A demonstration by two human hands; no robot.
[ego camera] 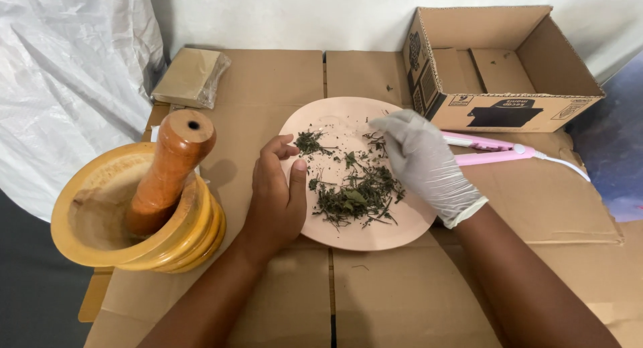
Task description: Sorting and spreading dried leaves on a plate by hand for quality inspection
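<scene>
1. Resting on the pink plate's (402, 231) left rim, the bare left hand (276, 194) lies released, grasping nothing.
2. Gloved right hand (423, 162) fingers pinch dried herbs (355, 194) near the far edge.
3. Open cardboard lies nearer than both hands.

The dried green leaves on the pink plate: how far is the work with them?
Done: dried green leaves lie piled on the round pink plate. In hand: the gloved right hand sorts them while the bare left hand steadies the rim. Left: the wooden mortar holds only its pestle.
</scene>
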